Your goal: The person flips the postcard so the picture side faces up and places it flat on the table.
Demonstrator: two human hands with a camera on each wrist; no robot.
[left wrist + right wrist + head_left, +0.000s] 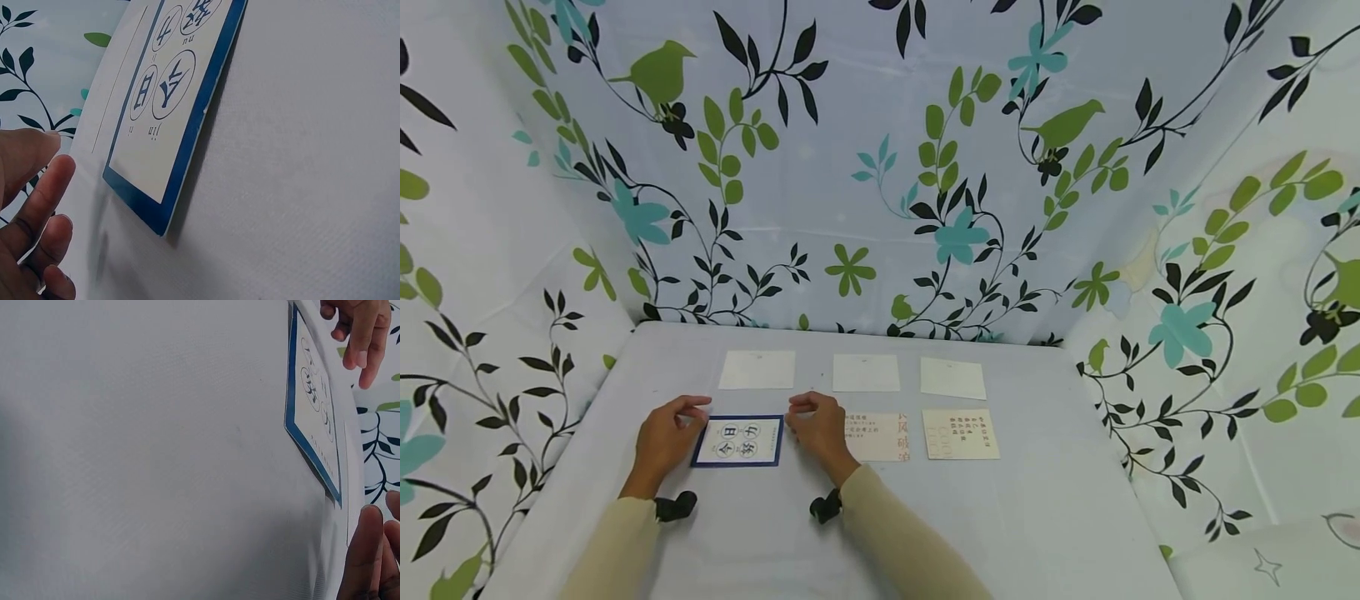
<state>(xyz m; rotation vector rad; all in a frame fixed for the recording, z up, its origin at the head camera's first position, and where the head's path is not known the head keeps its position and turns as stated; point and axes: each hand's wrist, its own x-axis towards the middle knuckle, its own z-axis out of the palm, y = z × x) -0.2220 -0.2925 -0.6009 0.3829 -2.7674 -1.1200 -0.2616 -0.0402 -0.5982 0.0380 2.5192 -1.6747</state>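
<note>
A card with a dark blue border and circled characters [737, 442] lies flat on the white-covered table, at the left end of the front row of cards. My left hand [664, 440] is at the card's left side, and in the left wrist view its loosely bent fingers [53, 181] are apart from the card with nothing between them. On the other side my right hand [822, 429] is beside the card's right edge, partly covering a cream card with reddish print [880, 437]. In the right wrist view the right fingers [362, 550] are relaxed and hold nothing.
Three pale blank cards [757, 370] form a row behind. Another cream card with dark print [961, 434] lies at the right of the front row. Leaf-and-bird patterned cloth [850, 167] hangs behind and at both sides of the table [1037, 517].
</note>
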